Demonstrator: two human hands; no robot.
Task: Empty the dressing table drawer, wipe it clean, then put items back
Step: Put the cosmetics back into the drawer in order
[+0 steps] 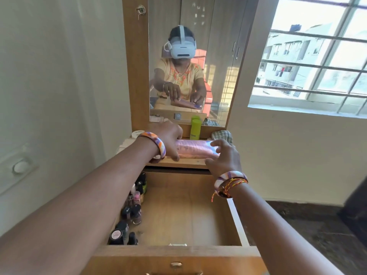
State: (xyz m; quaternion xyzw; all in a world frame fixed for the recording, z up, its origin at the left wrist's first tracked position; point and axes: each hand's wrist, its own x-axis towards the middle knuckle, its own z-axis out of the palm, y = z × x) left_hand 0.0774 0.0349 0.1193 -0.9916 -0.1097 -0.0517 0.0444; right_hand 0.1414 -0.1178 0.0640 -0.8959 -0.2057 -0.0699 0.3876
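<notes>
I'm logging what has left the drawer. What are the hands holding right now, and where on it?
Both hold one long pink packet on the table top: the left hand grips its left end, the right hand its right end.

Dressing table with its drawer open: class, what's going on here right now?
A person holds a pink packet with both hands on the table top, left hand at one end, right hand at the other. The open drawer below is mostly bare, but small cosmetic bottles still line its left side. A green bottle and a checked cloth sit by the mirror.
</notes>
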